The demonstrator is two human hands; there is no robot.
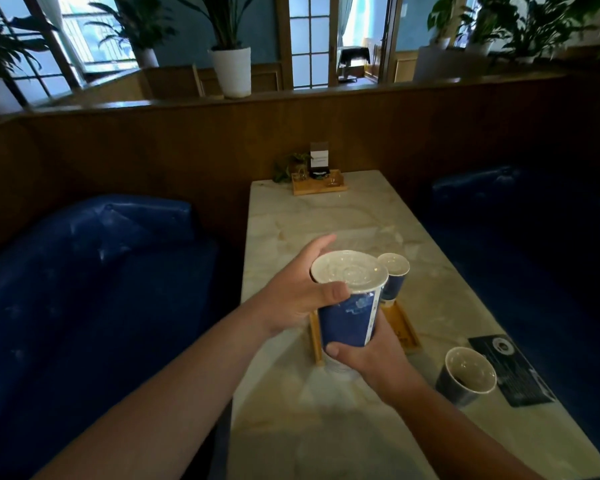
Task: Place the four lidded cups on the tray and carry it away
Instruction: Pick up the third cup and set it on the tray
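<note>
While both hands grip the tall blue paper cup [349, 311] above the near end of the wooden tray [400, 325], the task looks roughly at its midpoint, judging by where the cups stand. The left hand [298, 289] wraps around the cup's upper part, its thumb lying just under the rim of the white lid [349, 271] and its fingers curling round the far side. The right hand [368, 355] cups the base from below, thumb pressed against the lower wall. The cup leans slightly toward the camera and hangs over the tray; whether its bottom touches the tray is hidden by the right hand.

A second lidded cup [394, 277] already stands upright at the far end of the tray, so one cup seems placed. A third cup [468, 375] waits on the marble table [291, 427], well apart from the tray on the right, beside a dark card [510, 368]; its top looks white, though I cannot tell for certain that a lid sits on it. A pale rounded shape just below the held cup, partly behind the right hand, may be the fourth cup, but too little shows to be sure.

What remains, as I judge it: setting this cup down, bringing over the cup on the right and any fourth one, then lifting the tray and carrying it off.
</note>
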